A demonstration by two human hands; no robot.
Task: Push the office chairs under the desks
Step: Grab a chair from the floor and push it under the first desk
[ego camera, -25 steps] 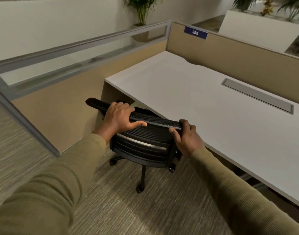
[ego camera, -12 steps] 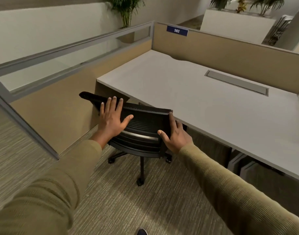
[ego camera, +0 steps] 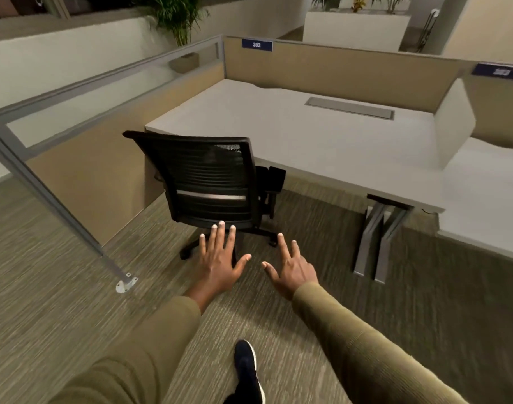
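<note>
At the counter (ego camera: 322, 147) edge: chair (ego camera: 211, 182) seat tucked under, back touching. Left hand (ego camera: 220, 262), right hand (ego camera: 291, 271) clear of it, fingers spread, empty. Check it sits square; nudge evenly if crooked.

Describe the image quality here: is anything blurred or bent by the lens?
Head view: wide-angle lens bows the glass partition rail; carpet streaks with motion blur at the edges; second desk sign is unreadable; the chair and both open hands stay fairly sharp.
</note>
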